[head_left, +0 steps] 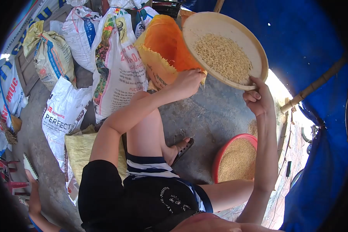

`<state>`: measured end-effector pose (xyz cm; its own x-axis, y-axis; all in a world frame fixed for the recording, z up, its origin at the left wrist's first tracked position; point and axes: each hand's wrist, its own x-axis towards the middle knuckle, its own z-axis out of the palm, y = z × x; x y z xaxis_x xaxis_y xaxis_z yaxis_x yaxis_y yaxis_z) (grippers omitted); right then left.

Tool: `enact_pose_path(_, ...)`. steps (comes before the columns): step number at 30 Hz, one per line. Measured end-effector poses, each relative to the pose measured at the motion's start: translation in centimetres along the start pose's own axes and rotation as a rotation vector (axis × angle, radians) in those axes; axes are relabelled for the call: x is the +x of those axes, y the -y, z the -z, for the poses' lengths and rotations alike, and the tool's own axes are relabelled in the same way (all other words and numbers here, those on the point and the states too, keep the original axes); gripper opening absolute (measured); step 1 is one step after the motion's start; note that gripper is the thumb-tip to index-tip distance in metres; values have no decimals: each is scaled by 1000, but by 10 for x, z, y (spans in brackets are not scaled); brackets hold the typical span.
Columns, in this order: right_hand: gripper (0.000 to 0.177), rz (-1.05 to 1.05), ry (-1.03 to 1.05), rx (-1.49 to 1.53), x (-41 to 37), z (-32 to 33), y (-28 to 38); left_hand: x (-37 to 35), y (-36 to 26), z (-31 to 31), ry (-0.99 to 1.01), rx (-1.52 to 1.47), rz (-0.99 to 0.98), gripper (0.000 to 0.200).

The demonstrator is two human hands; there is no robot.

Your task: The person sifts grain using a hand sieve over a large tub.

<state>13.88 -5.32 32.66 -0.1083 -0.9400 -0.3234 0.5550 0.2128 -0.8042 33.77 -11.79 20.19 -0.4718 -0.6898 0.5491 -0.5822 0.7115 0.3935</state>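
Note:
My right hand [260, 96] is closed on the near rim of a shallow round winnowing tray [193, 29], thumb on the inside and fingers curled underneath. Unhusked rice grain [224, 56] lies spread in the tray, which is tilted. My left hand [189, 82] is closed on the edge of an orange-yellow woven sack [158, 63]. The sack's mouth gapes beside the tray, and the tray's left edge overlaps it. Below my right forearm a red basin [217, 164] on the floor holds more grain [237, 160].
Several printed sacks [118, 62] stand along the left, with a folded yellow sack [81, 149] beside my leg. A blue tarp [297, 34] and a bamboo pole [315, 85] border the right. Another person's arm [34, 197] shows near a red plastic stool [17, 187].

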Motion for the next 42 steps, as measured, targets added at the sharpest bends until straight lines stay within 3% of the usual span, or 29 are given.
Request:
enact_pose_path(3, 6, -8, 31, -80, 11, -28, -6, -7, -2, 11, 117, 27, 53, 35)
enact_pose_path(6, 7, -27, 69, -134, 33, -47, -19, -18, 10, 15, 66, 58, -79, 44)
enact_pose_path(8, 7, 13, 79, -219, 45, -57, -26, -22, 9, 23, 250, 57, 51, 59)
enact_pose_path(11, 8, 66, 49, -293, 69, -63, -35, -21, 4, 31, 320, 62, 58, 62)
enact_pose_path(14, 8, 166, 31, -366, 73, -75, -41, -20, 10, 27, 205, 73, -69, 60)
enact_pose_path(16, 9, 384, -7, -584, 84, -79, -45, -16, 10, 27, 182, 65, -96, 58)
enact_pose_path(17, 20, 490, -17, -778, 89, -81, -45, -14, 10, 27, 161, 59, -119, 56)
enact_pose_path(18, 20, 492, -23, -779, 99, -82, -49, -11, 9, 27, 161, 56, -124, 56)
enact_pose_path(20, 34, 1169, -116, -1179, 116, -82, -61, -6, 9, 26, 158, 44, -79, 50)
enact_pose_path(21, 36, 1066, -111, -1248, 102, -93, -62, -3, 13, 23, 159, 41, -86, 50)
enact_pose_path(23, 36, 1039, -105, -1368, 88, -104, -67, 0, 22, 14, -49, 16, -201, 40)
enact_pose_path(27, 33, 1119, -7, -1531, 82, -105, -79, 0, 18, 29, -4, 2, -194, 28)
enact_pose_path(28, 32, 1168, 39, -1569, 80, -104, -81, -1, 13, 35, 83, -24, -108, 29)
enact_pose_path(30, 31, 1135, 52, -1582, 79, -100, -83, -2, 11, 36, 174, -52, -31, 31)
enact_pose_path(33, 35, 1061, 12, -1489, 78, -95, -85, -3, 17, 29, 110, -83, -23, 28)
enact_pose_path(36, 27, 1114, 21, -1544, 77, -87, -85, -1, 27, 22, 96, -4, -77, 30)
enact_pose_path(38, 27, 1072, -30, -1257, 80, -78, -79, -1, 23, 25, -7, -124, -132, 35)
enact_pose_path(40, 36, 1060, -85, -1187, 77, -65, -67, -1, 23, 30, 10, -115, -125, 43)
enact_pose_path(42, 24, 1407, -242, -838, 93, -43, -55, 3, 31, 47, 51, -62, -20, 54)
